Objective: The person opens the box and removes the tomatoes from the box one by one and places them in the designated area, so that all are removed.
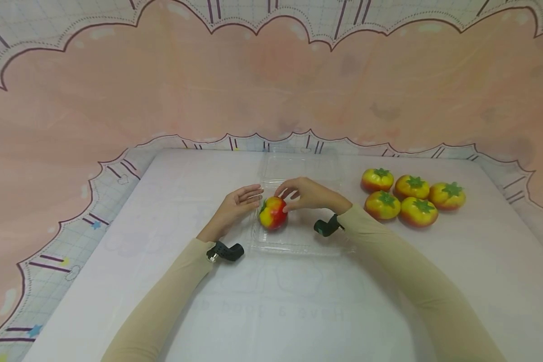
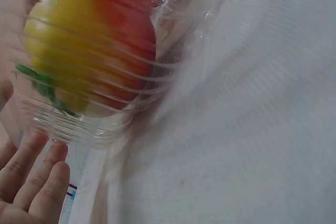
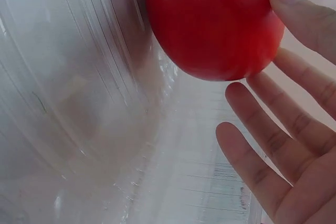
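Note:
One red-and-yellow artificial persimmon (image 1: 273,213) with a green leafy top lies on its side at the left of a clear plastic clamshell box (image 1: 303,246). My right hand (image 1: 308,193) holds it from the right, with thumb and fingertips against its red underside (image 3: 215,24). Beside the box's left wall is my left hand (image 1: 240,203), its fingers extended. In the left wrist view, the left fingers (image 2: 39,169) are at the outside of the ribbed wall, and the persimmon (image 2: 89,45) shows through it.
To the right of the box, several more artificial persimmons (image 1: 412,187) sit grouped with green tops upward. The box's open lid (image 1: 300,163) extends toward the back. A white cloth (image 1: 271,311) covers the table, with a patterned curtain (image 1: 271,85) behind.

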`<state>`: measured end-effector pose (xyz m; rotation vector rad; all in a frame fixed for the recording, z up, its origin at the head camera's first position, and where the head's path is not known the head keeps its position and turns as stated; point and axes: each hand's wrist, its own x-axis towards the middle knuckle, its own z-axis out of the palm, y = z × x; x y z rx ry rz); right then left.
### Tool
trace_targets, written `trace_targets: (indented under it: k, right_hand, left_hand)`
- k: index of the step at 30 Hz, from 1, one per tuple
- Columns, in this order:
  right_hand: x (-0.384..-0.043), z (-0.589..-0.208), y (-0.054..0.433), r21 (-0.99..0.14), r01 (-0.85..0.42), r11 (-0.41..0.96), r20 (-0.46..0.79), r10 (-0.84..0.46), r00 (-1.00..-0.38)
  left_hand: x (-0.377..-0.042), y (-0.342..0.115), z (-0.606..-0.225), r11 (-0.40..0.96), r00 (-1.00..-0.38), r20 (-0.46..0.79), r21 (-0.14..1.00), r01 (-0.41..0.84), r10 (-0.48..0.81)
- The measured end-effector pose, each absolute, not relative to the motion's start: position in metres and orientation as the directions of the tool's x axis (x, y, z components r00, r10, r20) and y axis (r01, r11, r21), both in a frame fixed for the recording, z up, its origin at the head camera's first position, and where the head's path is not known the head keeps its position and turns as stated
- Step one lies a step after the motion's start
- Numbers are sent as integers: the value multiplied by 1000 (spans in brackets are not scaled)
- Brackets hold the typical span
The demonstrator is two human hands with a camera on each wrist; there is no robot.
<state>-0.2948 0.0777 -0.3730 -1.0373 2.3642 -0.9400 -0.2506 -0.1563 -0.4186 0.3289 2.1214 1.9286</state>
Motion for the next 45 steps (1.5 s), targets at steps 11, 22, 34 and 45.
trace_targets:
  k: [11, 22, 34, 45]
  right_hand:
    - [-296, -377, 78, -762, -472, 444, -108, -805, -583]
    - [-297, -379, 79, -741, -486, 463, -162, -826, -539]
    - [-297, -378, 81, -766, -477, 431, -185, -859, -477]
    - [-298, -376, 85, -789, -455, 413, -188, -867, -461]
  left_hand:
    - [-251, -155, -419, 104, -948, -48, 994, -16, 314]
    - [-250, -155, -417, 118, -947, -61, 993, -24, 315]
    - [-250, -155, -417, 99, -946, -50, 995, -19, 320]
    - [-250, -155, -417, 88, -945, -36, 996, -8, 324]
